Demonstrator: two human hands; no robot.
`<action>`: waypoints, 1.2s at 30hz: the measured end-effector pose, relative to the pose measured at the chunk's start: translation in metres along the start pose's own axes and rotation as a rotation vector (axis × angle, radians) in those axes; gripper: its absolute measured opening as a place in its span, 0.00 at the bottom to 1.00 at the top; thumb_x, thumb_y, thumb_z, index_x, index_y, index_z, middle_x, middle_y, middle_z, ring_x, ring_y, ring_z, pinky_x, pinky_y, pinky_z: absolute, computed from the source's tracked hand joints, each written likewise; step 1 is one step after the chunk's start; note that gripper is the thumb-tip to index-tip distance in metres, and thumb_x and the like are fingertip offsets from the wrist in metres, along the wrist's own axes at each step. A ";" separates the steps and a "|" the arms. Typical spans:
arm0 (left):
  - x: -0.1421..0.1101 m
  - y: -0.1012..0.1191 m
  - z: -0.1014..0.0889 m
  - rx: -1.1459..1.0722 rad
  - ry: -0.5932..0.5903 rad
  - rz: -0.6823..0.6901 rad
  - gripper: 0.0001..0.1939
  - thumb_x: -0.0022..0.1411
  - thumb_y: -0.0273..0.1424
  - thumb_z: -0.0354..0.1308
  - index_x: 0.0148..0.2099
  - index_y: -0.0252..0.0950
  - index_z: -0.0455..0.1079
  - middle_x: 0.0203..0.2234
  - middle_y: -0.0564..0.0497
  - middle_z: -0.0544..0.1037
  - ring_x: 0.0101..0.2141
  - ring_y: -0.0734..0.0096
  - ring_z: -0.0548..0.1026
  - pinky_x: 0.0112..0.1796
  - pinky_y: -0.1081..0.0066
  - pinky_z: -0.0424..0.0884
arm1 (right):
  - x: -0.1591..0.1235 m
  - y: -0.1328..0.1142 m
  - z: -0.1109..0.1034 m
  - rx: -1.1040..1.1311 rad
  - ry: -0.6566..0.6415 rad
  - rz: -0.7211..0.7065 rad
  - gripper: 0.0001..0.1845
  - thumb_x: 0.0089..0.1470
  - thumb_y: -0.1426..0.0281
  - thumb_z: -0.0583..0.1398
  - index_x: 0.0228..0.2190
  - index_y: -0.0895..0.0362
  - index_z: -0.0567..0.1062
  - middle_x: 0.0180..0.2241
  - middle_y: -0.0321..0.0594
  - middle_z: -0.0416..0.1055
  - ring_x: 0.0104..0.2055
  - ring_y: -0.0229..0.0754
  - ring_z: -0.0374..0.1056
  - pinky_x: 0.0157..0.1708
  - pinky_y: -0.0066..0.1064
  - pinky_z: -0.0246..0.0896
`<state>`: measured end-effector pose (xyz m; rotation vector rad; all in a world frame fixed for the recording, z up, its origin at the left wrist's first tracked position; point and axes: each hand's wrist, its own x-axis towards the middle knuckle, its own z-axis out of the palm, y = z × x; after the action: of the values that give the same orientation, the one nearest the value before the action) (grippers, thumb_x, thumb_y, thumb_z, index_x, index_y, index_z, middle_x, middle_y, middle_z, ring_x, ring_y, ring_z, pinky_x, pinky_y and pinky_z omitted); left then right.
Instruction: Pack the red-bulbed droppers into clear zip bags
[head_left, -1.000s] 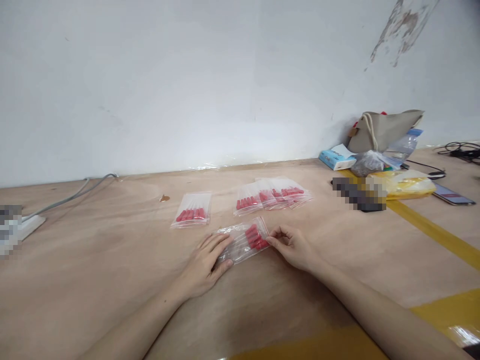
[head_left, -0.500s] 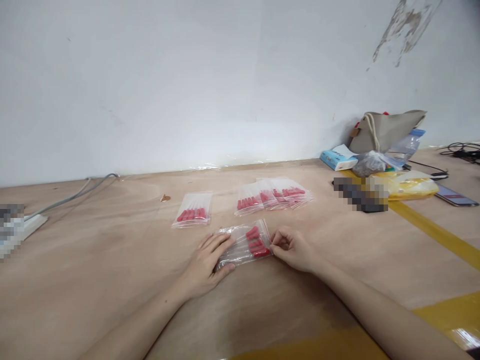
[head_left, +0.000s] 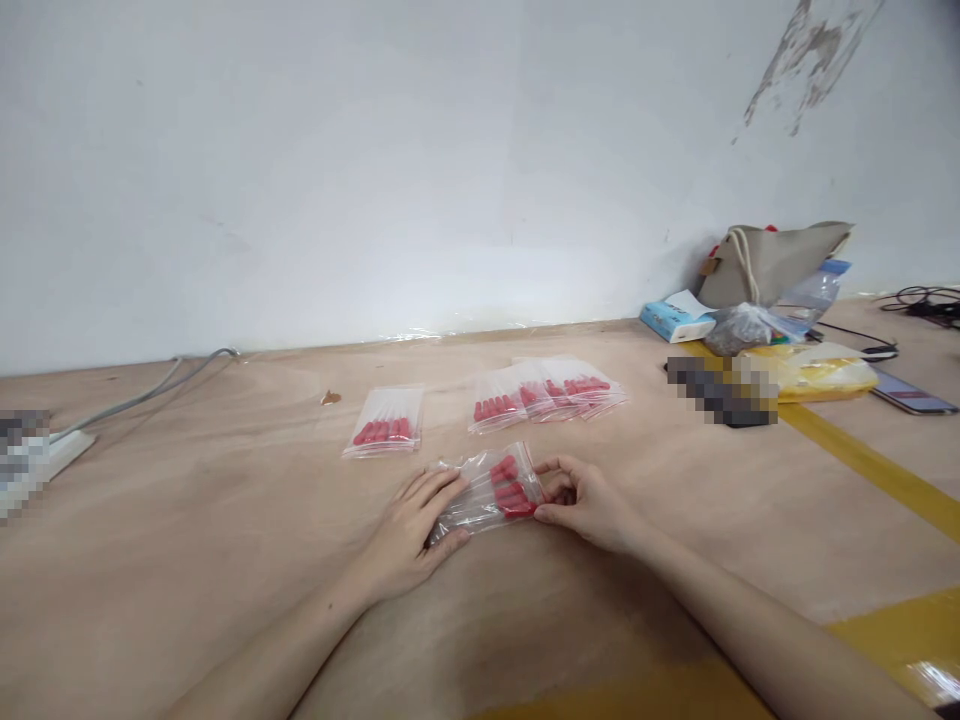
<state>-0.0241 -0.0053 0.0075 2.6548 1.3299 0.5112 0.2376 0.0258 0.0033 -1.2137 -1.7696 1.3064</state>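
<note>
A clear zip-lock bag point(head_left: 480, 490) lies on the tabletop between my two hands, its red-lined mouth to the right. Inside it are several slim things with red ends point(head_left: 511, 490) and thin pale shafts; I cannot tell their exact kind. My left hand point(head_left: 424, 515) grips the left end of the bag, fingers over the top and thumb along the near edge. At the mouth, my right hand point(head_left: 581, 505) has its thumb and fingers on the lower corner. Farther back lie a similar filled bag point(head_left: 385, 420) and an overlapping row of filled bags point(head_left: 544, 390).
A white wall point(head_left: 375, 180) closes off the back. To the right are a blue tissue pack point(head_left: 676, 318), a grey bag point(head_left: 787, 262), a yellow packet point(head_left: 814, 373) and a phone point(head_left: 913, 391). A grey cable point(head_left: 142, 398) runs to a white power strip point(head_left: 56, 470) at the left.
My right hand's fingers have shifted from a pinch at the bag's edge to a wider hold around its mouth corner. The left hand stays nearly still.
</note>
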 end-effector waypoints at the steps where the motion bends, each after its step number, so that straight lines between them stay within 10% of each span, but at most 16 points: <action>1: 0.000 0.000 0.000 0.001 -0.006 0.001 0.24 0.62 0.39 0.48 0.59 0.40 0.53 0.55 0.47 0.60 0.55 0.60 0.56 0.53 0.57 0.55 | 0.000 -0.001 0.001 0.019 -0.003 -0.005 0.20 0.40 0.70 0.63 0.38 0.58 0.66 0.25 0.35 0.72 0.28 0.38 0.68 0.28 0.29 0.61; 13: 0.001 -0.004 0.004 0.006 -0.008 0.016 0.22 0.64 0.34 0.46 0.59 0.42 0.53 0.56 0.49 0.60 0.55 0.62 0.56 0.54 0.56 0.54 | 0.006 0.004 0.002 -0.226 0.028 -0.133 0.07 0.41 0.77 0.56 0.27 0.57 0.70 0.23 0.33 0.68 0.23 0.32 0.62 0.23 0.23 0.57; 26: 0.000 -0.003 0.003 0.043 -0.001 -0.013 0.22 0.64 0.36 0.45 0.60 0.42 0.53 0.59 0.49 0.54 0.58 0.60 0.50 0.55 0.53 0.50 | 0.004 -0.006 0.002 0.043 -0.173 0.027 0.12 0.44 0.62 0.60 0.27 0.58 0.69 0.22 0.35 0.69 0.21 0.32 0.61 0.17 0.23 0.53; 36: -0.001 -0.010 0.009 0.123 0.208 -0.028 0.19 0.63 0.27 0.43 0.55 0.40 0.61 0.57 0.46 0.56 0.57 0.57 0.52 0.52 0.53 0.56 | 0.011 0.013 -0.017 -0.598 0.359 -0.436 0.08 0.52 0.71 0.53 0.32 0.57 0.71 0.28 0.39 0.68 0.28 0.37 0.63 0.29 0.29 0.59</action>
<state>-0.0291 -0.0002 -0.0036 2.7386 1.4978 0.7427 0.2525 0.0433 -0.0036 -1.1676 -2.0534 0.2896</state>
